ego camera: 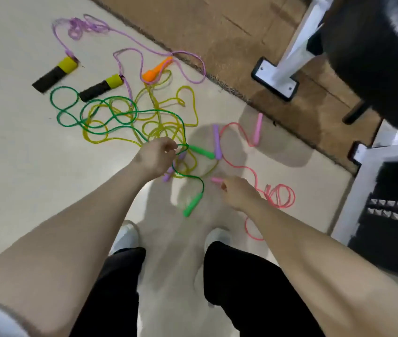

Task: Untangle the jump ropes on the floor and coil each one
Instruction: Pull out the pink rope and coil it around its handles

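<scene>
Pinching is noted at the left hand [155, 158] on the green rope [120, 113] amid the floor tangle; a pink handle [217, 180] is gripped by the right hand [238, 193]. Pulling now is judged likely to tighten crossings with the yellow rope [188, 103].

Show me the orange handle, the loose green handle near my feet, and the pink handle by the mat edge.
orange handle [157, 70], head view, middle of the grip.
green handle [193, 205], head view, mid-shaft.
pink handle [258, 128], head view, mid-shaft.
</scene>
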{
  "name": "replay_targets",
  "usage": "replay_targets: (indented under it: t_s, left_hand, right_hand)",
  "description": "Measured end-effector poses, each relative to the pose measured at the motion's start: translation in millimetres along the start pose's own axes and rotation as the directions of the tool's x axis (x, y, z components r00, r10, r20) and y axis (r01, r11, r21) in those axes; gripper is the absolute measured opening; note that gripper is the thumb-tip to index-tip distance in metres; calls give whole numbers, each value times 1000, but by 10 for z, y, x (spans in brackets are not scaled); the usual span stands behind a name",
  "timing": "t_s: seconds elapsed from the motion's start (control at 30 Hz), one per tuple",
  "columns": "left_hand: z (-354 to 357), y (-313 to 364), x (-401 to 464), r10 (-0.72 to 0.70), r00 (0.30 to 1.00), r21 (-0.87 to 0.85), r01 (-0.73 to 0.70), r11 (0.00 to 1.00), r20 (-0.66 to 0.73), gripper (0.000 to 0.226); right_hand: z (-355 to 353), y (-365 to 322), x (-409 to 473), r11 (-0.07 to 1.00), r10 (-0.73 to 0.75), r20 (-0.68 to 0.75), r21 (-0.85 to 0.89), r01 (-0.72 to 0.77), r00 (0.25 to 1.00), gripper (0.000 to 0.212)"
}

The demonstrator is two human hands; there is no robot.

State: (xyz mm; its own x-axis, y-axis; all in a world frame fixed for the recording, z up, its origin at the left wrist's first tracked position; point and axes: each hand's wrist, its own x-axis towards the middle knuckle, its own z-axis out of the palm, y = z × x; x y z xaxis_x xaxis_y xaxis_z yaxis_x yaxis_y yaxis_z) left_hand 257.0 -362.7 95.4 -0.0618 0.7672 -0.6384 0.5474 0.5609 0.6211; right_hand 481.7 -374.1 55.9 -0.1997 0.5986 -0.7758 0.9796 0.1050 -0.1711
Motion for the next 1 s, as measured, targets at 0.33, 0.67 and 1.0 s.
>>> replay_targets:
  t_s: [0.33, 0.67, 1.0]
  left_hand:
    - [992, -1036, 1578, 118, 977, 353, -175, 919, 178, 26]
    - [1367, -538, 1427, 311, 883, 116, -371, 921, 352, 48]
    - [1256, -363, 1445, 519, 794, 250, -597, 762, 315, 93]
  right_hand:
    - [1240, 1144, 1672, 960, 144, -61, -233, -155, 988, 48]
    - [945, 647, 1558, 967, -255, -186, -74, 246, 949, 44]
    - [55, 157, 1341, 363, -252, -117, 909, 206, 961, 23]
